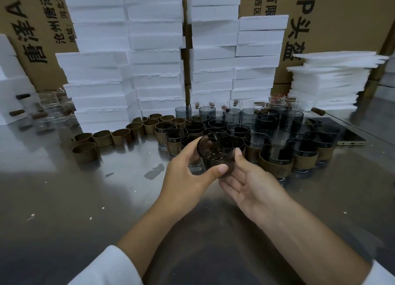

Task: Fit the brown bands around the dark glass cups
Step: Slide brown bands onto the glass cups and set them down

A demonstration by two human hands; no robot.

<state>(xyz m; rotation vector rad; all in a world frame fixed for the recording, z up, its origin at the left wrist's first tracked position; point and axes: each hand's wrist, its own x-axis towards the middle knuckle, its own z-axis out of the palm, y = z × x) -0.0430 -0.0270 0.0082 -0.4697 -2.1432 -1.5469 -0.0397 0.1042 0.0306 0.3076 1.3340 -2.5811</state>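
A bare dark glass cup (214, 151) is held above the steel table (64, 199), tilted with its mouth toward the stacks. My left hand (188, 178) grips it, thumb across the lower wall and fingers round the far left side. My right hand (250, 184) cups its base and right side, palm up, fingers curled against the glass. Several loose brown bands (102, 137) lie in a curved row at the left. Behind the held cup stand several dark cups wearing brown bands (275, 163), and further back several bare grey cups (248, 116).
Tall stacks of white foam boxes (154, 56) and cardboard cartons (333, 17) wall off the back. Thin foam sheets (329, 82) are piled at the right. Clear glasses with brown handles (49, 109) stand at the left. A dark flat tray (346, 135) lies at the right edge.
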